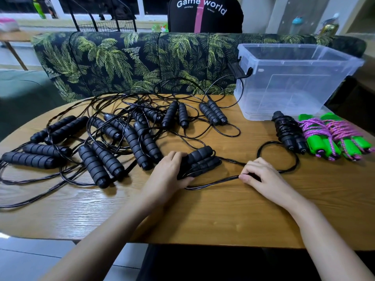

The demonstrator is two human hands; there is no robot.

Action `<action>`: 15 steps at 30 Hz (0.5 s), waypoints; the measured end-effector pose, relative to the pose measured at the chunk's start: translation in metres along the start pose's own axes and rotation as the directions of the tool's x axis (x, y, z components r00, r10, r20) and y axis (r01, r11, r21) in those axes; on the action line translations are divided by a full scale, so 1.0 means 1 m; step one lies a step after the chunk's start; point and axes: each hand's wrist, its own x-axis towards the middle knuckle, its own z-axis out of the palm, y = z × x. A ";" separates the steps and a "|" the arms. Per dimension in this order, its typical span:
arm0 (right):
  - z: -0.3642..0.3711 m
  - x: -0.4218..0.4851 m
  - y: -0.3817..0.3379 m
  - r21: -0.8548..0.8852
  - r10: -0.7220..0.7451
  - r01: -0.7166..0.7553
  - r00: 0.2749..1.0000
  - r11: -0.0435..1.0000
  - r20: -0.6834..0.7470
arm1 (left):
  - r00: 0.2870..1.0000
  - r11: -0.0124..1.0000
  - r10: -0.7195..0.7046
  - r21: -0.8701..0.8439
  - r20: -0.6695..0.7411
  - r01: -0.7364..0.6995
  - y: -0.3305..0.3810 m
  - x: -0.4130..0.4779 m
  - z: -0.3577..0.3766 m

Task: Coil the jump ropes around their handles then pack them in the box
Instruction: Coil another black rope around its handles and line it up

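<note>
My left hand is curled round a pair of black handles lying together on the tabletop, just below the middle of the frame. My right hand, a little apart to the right, pinches their black rope between thumb and fingertips. The rope runs flat from one hand to the other and loops out beyond my right hand.

The tabletop is light wood with a plain grain and a rounded near edge. Right of the loop lie three wound ropes side by side: one black bundle and two green ropes wrapped in pink-purple cord. Behind them, at upper right, stands one clear box with a black latch and nothing in it.

Across the left and middle spreads a tangle of uncoiled black ropes. I count about sixteen loose handles there, mostly in pairs, though the crossings in the middle make the number unsure.

Behind the tabletop runs a sofa in dark palm-leaf print. At the top are a black chair lettered "Game world", a wire rack, windows and three bottles. Pale floor shows at lower left.
</note>
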 end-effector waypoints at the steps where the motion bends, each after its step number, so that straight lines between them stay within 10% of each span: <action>1: -0.001 0.000 0.002 -0.001 0.004 -0.004 1.000 1.000 0.014 | 1.000 0.999 0.000 -0.037 -0.014 -0.001 -0.001 0.000 -0.001; 8: -0.023 0.027 -0.010 0.022 0.092 -0.094 0.991 0.995 0.093 | 0.944 0.911 0.328 -0.252 -0.042 -0.327 0.013 -0.011 -0.042; 11: -0.040 0.064 -0.047 0.026 0.099 -0.103 0.988 0.994 0.115 | 0.881 0.878 0.474 0.073 0.009 -0.473 0.037 -0.021 -0.042; 15: -0.050 0.086 -0.113 -0.046 0.039 -0.042 0.998 0.998 -0.050 | 0.963 0.890 0.253 0.366 0.097 -0.271 0.055 -0.017 -0.032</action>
